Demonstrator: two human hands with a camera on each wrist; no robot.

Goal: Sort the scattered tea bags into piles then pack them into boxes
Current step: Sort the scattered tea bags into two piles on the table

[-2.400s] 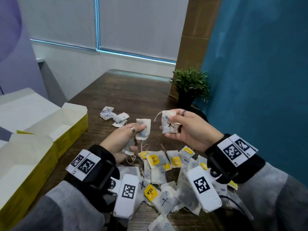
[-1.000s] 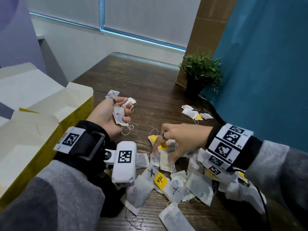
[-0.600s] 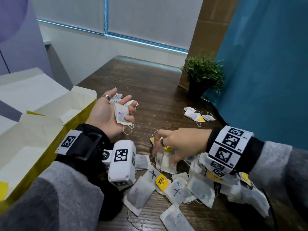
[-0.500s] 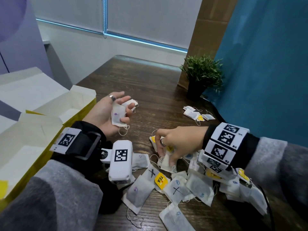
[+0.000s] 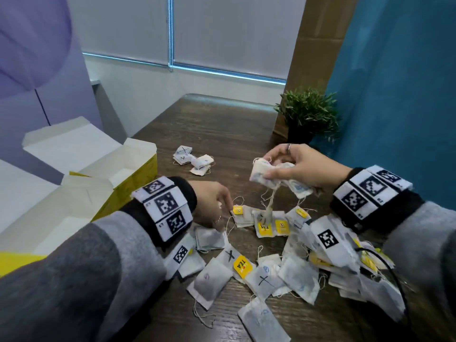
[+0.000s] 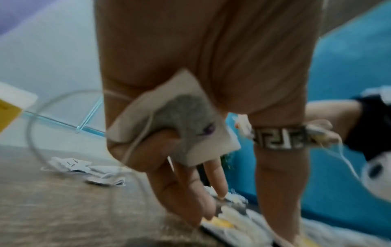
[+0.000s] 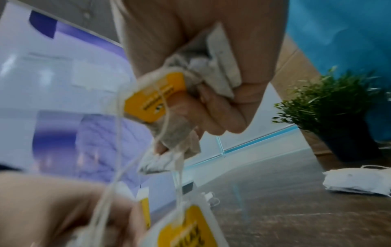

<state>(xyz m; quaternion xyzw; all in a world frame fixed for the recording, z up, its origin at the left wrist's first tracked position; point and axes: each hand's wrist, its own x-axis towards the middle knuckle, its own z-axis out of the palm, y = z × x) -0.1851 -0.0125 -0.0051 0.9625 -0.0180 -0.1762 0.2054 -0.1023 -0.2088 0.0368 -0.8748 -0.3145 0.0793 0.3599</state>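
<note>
Head view: a bunch of white paper tea bags (image 5: 276,176) is gripped in the right hand (image 5: 303,166), raised w/ strings trailing to the scattered tea-bag heap (image 5: 283,257) below. One purple-marked bag (image 6: 180,120) is curled into the left hand (image 5: 212,201), nearer the heap, fingertips on it.

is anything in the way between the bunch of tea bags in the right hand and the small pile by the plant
No solid obstacle shows. The right hand grips several tea bags above the table. The small pile lies on bare wood near the potted plant. However, strings dangle from the bunch into the scattered heap and may snag.
</note>
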